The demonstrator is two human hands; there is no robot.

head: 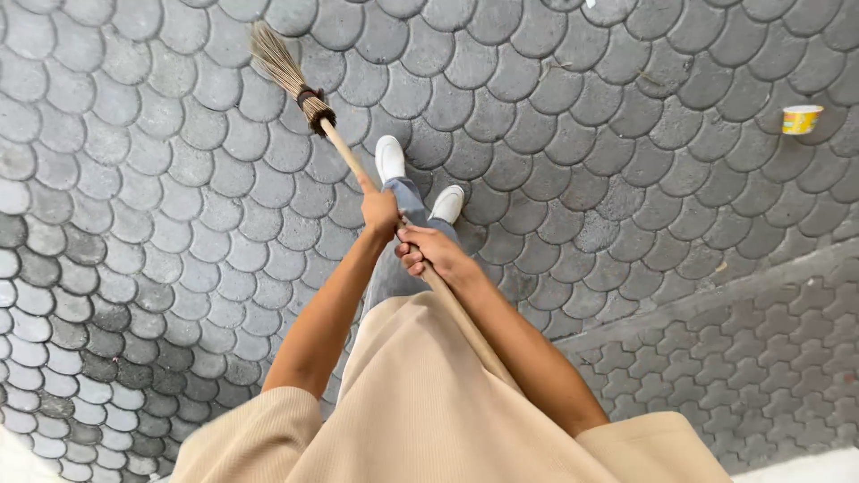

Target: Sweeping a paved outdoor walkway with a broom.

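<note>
Broom (309, 98), handle within both hands' grip

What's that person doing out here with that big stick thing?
It's a broom. The person holds its wooden handle with both hands: the left hand further down toward the bristles, the right hand higher up. The straw bristles rest on the grey scalloped paving stones ahead of the person's white shoes. A small yellow paper cup lies on the paving off to the right.

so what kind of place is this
Likely an outdoor paved yard or walkway. The ground is grey scalloped paving stones with a kerb strip, a discarded paper cup lies on it, and both hands grip a straw broom.
</note>
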